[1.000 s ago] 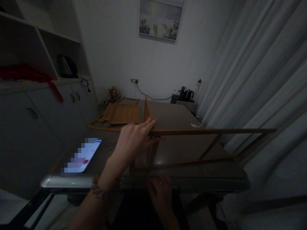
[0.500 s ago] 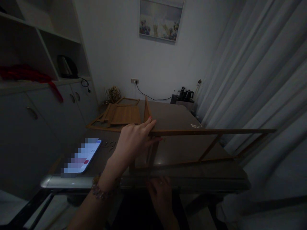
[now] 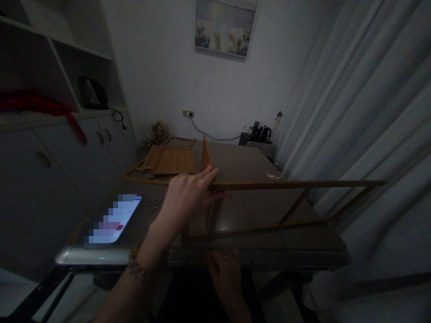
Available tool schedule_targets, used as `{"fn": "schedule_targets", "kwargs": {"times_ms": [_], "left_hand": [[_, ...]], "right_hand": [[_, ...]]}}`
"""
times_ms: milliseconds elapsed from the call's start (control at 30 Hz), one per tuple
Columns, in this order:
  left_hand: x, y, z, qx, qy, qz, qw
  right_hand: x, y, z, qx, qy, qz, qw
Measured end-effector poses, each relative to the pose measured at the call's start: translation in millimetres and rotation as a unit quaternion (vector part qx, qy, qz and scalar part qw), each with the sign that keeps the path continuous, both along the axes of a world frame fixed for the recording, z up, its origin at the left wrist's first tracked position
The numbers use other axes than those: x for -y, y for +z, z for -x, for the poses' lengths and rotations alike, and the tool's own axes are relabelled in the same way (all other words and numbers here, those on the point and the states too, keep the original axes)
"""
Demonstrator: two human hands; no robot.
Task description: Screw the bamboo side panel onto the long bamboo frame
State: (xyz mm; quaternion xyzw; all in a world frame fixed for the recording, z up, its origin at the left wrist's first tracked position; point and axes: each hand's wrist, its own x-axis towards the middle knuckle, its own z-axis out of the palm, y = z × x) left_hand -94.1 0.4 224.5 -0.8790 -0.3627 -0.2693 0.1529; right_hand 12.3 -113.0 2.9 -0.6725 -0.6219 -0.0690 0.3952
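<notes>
My left hand [image 3: 188, 193], a beaded bracelet at its wrist, is closed over the left end of a wooden frame [image 3: 296, 184]. The frame stands on its long edge on the table [image 3: 240, 158], with crosspieces between its two long rails. A narrow wooden board [image 3: 205, 154] rises beyond my fingertips, touching the frame's end. Lower down, in shadow at the table's near edge, my right hand [image 3: 224, 269] has its fingers curled; whatever they hold is hidden. Several small screws [image 3: 155, 202] lie left of my left forearm.
Slatted wooden panels [image 3: 173, 160] lie flat at the back left. A lit phone [image 3: 117, 220] rests at the near left. Behind are a power cord [image 3: 215, 138] and a stand with a black kettle [image 3: 265, 132]. Curtains [image 3: 363, 112] hang close on the right.
Both hands hold nearly the same places, and the frame stays put. The view has shifted very slightly.
</notes>
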Motion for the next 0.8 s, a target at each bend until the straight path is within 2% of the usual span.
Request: {"fn": "schedule_targets", "kwargs": {"times_ms": [800], "left_hand": [[-0.3,-1.5,1.1,0.012,-0.009,0.016,1.000]], "right_hand": [[-1.0,4.4,-0.4,0.007,0.002,0.000,1.000]]}}
